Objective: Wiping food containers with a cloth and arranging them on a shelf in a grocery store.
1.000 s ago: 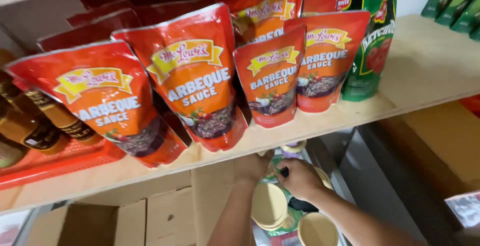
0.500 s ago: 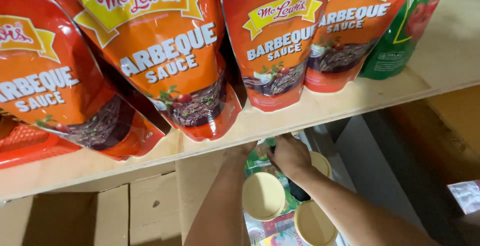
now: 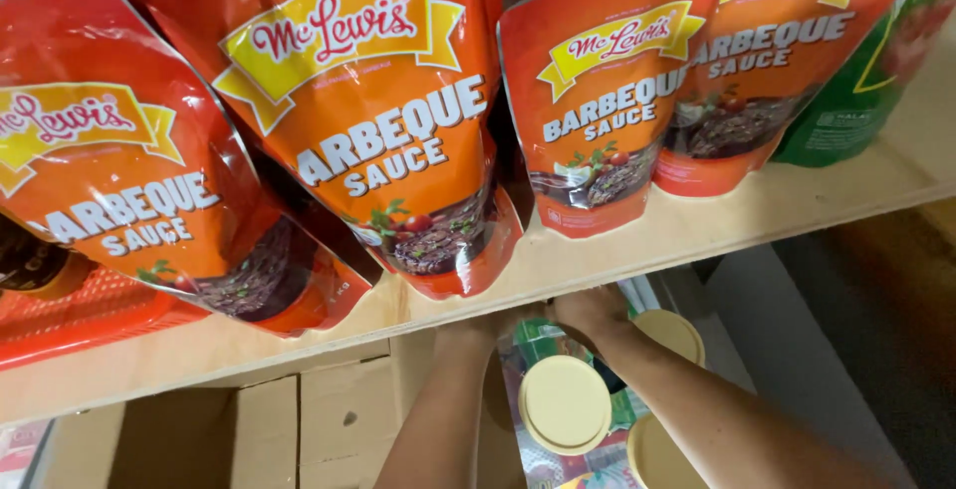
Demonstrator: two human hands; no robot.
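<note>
Grip state: cannot tell for either hand. Left hand (image 3: 476, 328) and right hand (image 3: 588, 312) both reach under the front edge of the wooden shelf (image 3: 697, 240) at lower centre of the frame, and the fingers are hidden behind the board.

Nearest items: jars with cream lids (image 3: 565, 404), standing just below the hands at bottom centre, one lid right beside the right forearm. A green pack (image 3: 543, 338) sits between the hands.

Handling, as a judgement: jars look rigid, likely smooth-sided and moderately heavy; best taken around the body below the lid, not by the lid alone.

Orange sauce pouches (image 3: 388, 140) fill the shelf above. Cardboard boxes (image 3: 309, 424) sit at lower left.
</note>
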